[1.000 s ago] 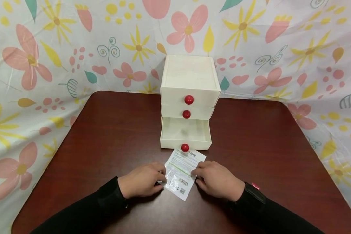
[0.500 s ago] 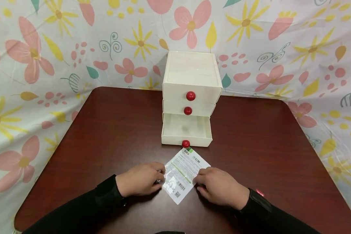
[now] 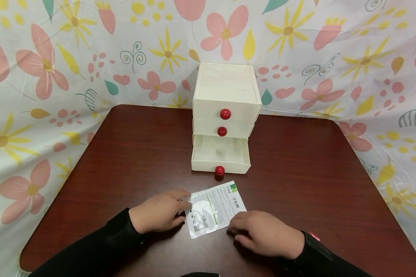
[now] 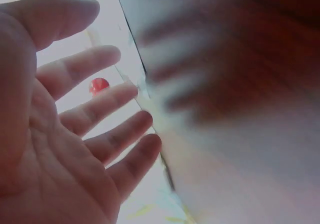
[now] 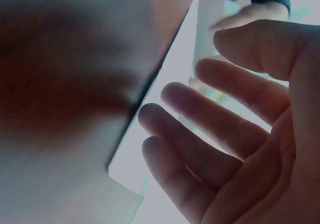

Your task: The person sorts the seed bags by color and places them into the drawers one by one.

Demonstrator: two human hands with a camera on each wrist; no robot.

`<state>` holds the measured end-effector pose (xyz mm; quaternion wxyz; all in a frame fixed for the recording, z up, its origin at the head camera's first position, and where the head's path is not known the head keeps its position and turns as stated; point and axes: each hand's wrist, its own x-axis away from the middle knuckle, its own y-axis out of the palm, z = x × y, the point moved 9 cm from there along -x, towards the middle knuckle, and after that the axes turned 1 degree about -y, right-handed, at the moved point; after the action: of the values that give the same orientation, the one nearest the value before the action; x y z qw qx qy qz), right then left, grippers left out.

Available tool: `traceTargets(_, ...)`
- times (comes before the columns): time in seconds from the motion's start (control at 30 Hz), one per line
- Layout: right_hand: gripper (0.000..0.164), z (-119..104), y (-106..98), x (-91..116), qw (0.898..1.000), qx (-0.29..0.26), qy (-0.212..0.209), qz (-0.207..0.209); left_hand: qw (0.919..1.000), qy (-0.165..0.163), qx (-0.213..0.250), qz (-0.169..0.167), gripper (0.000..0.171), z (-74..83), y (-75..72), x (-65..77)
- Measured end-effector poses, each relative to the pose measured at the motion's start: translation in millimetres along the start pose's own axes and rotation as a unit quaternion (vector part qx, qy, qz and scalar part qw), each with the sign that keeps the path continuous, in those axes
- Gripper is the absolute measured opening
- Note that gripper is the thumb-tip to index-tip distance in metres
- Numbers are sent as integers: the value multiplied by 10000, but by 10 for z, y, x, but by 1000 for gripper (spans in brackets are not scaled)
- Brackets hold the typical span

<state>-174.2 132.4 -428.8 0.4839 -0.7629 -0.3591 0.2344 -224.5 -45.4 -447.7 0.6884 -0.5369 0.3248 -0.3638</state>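
Observation:
A white printed packet (image 3: 216, 207) with a green corner and small barcode lies flat on the dark wooden table, turned at a slant. My left hand (image 3: 159, 212) is at its left edge, fingertips touching it. At its lower right corner is my right hand (image 3: 265, 234), fingertips against or just beside the edge; contact is hard to tell. The left wrist view shows the left fingers (image 4: 120, 136) spread and relaxed, thumb apart. Loosely bent fingers (image 5: 200, 134) of the right hand appear in the right wrist view, with nothing gripped.
Behind the packet stands a cream drawer unit (image 3: 228, 82) with red round knobs. Its bottom drawer (image 3: 220, 167) is pulled out and holds nothing visible. The brown table (image 3: 142, 154) extends on both sides, and a flowered cloth (image 3: 107, 50) hangs behind.
The packet has turned clockwise and come slightly away from the drawer unit, its green corner swinging right. My left hand moved a little left; my right hand moved right and nearer the body.

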Motion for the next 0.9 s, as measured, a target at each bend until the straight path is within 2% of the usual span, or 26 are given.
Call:
traceTargets(0.1,23,118,-152,100,9992,250,221,197,9997,-237,53,-10,46,-60,-32,98)
traceTargets(0.17,31,255,-275,192,9969,513,512,300,9992,-388,138,25,56,-89,-72,169)
traceTargets(0.3,42,549,-450,371,9903,673,1192,247,9983,-483,300,156,61,-103,-155,270)
traceTargets(0.4,45,686,-463,428,9879,598,1420,170,9984,-399,326,245,57,-66,-184,284)
traceTargets(0.5,44,742,-391,385,9894,481,1363,154,9988,-346,258,246,55,-10,-174,229)
traceTargets(0.63,41,770,-269,238,9921,394,1172,210,9990,-403,201,53,54,55,-77,110)
traceTargets(0.9,42,753,-169,14,9942,271,981,355,9978,-647,83,-66,48,103,59,-22)
